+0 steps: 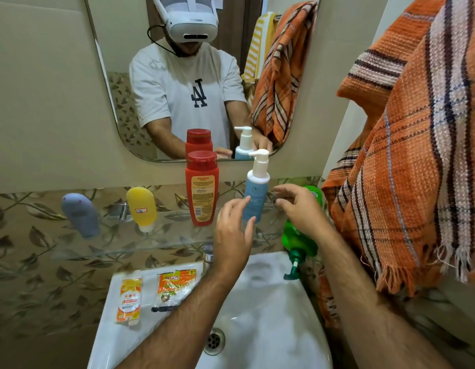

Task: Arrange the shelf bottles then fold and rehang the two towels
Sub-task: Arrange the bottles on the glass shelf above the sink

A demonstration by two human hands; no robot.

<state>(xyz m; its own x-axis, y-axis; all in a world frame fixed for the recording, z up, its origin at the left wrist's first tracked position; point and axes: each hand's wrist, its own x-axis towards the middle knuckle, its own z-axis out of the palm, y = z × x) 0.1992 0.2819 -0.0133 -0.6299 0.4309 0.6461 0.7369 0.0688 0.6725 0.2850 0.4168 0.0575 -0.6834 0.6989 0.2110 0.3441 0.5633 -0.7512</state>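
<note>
I've got the blue pump bottle (255, 194) upright on the glass shelf (156, 235), right of the red bottle (201, 189). My left hand (232, 233) and right hand (301, 209) flank it, fingers loose, gripping nothing. Orange towel (406, 161) hangs right; green bottle (300, 239) lies tipped behind my right hand.

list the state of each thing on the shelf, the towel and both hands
red bottle: upright, cap shut
blue pump bottle: upright on the glass shelf
yellow tube: standing cap down
grey tube: standing cap down, tilted
green pump bottle: tipped, pump pointing down
orange towel: hanging, unfolded
left hand: fingers relaxed, beside the blue bottle
right hand: fingers loosely curled, holding nothing
</note>
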